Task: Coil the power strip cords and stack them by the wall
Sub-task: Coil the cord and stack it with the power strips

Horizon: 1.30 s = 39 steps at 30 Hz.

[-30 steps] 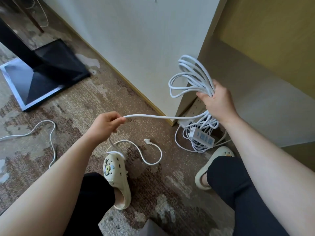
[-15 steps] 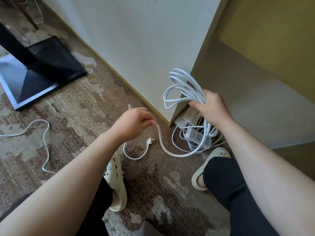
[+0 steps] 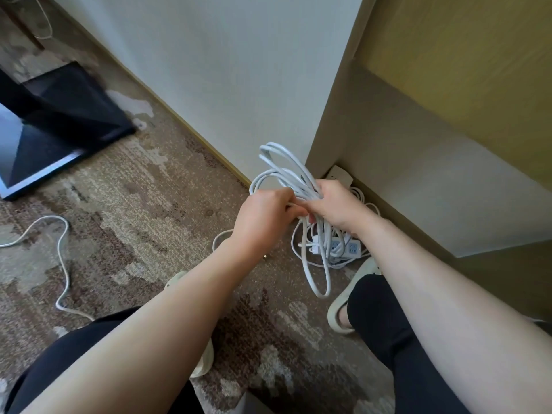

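A bundle of white cord loops (image 3: 283, 168) is held up near the corner where the white wall (image 3: 239, 70) meets a beige cabinet. My right hand (image 3: 334, 201) grips the bundle at its middle. My left hand (image 3: 263, 213) meets it from the left and pinches a strand of the same cord against the bundle. Long loops (image 3: 316, 270) hang below both hands. Under them, white power strips (image 3: 349, 248) with coiled cords lie on the carpet by the cabinet base. Another loose white cord (image 3: 61, 249) trails over the carpet at the left.
A black stand base (image 3: 59, 121) sits on the patterned carpet at the left. My cream clogs (image 3: 355, 282) and black trouser legs fill the foreground. The beige cabinet side (image 3: 418, 162) closes off the right.
My left hand has carried the cord strand rightward and up to the bundle in my right hand, adding a loop. The bundle has dropped lower, toward the power strips on the floor.
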Motion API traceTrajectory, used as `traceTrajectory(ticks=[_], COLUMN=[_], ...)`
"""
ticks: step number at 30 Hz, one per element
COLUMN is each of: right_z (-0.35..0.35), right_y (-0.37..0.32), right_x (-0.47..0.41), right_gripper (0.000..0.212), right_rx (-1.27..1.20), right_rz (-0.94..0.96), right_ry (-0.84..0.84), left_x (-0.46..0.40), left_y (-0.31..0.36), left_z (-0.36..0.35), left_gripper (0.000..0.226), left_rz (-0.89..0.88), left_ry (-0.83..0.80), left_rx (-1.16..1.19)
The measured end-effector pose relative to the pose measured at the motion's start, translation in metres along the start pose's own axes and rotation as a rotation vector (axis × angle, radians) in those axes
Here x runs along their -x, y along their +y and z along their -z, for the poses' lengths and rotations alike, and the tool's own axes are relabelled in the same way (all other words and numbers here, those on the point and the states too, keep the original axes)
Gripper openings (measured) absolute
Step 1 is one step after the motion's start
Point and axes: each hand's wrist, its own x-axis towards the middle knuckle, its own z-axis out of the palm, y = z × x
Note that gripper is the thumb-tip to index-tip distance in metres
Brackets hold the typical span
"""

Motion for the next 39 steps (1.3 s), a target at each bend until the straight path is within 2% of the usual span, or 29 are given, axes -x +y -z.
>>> traceTrajectory(ticks=[3,9,11,14,17,19,23,25,30,34,36,39], right_z=[0.003,0.004,0.001,-0.005,-0.007,-0.006,0.0,0.002,0.004,-0.002,-0.007,-0.007], right_y=[-0.005,-0.008,-0.005,0.0,0.002,0.003,-0.002,-0.006,-0.006,-0.003,-0.001,0.001], right_x=[0.004,0.01,0.01,0.009,0.008,0.007,0.006,0.008,0.011,0.011,0.01,0.01], right_gripper=[0.005,0.018,0.021,0.03,0.021,0.019,0.022,0.019,0.016,0.014,0.012,0.01], right_rx=[-0.03,-0.112,-0.066,0.074,0.212,0.227,0.144,0.115,0.093,0.257,0.326,0.404], right_rz=[-0.012,-0.004,-0.012,-0.022,-0.002,-0.009,0.012,0.033,-0.008,0.015,0.05,0.071], right_ry=[-0.08,-0.198,-0.237,-0.196,-0.15,-0.147,-0.135,-0.162,-0.242,-0.236,-0.197,-0.173], left_x=[0.0,-0.004,-0.004,-0.004,-0.004,-0.004,-0.001,-0.001,-0.003,-0.002,-0.003,-0.003], left_y=[-0.001,-0.004,-0.007,-0.01,-0.017,-0.023,-0.035,-0.041,-0.04,-0.034,-0.031,-0.032], left_z=[0.003,0.008,0.008,0.007,0.008,0.006,-0.004,-0.011,-0.009,-0.01,-0.008,-0.007], left_gripper=[0.023,0.017,0.014,0.016,0.028,0.038,0.096,0.104,0.088,0.085,0.066,0.035], left_rz=[0.013,-0.02,0.001,0.045,0.064,0.0,-0.219,-0.203,-0.227,-0.231,-0.166,-0.134], left_ry=[-0.02,-0.059,-0.067,-0.064,0.02,0.07,0.031,0.051,0.3,0.138,0.049,0.018], left_rx=[0.04,0.05,0.044,0.046,0.029,0.035,-0.224,-0.268,-0.263,-0.442,-0.476,-0.482])
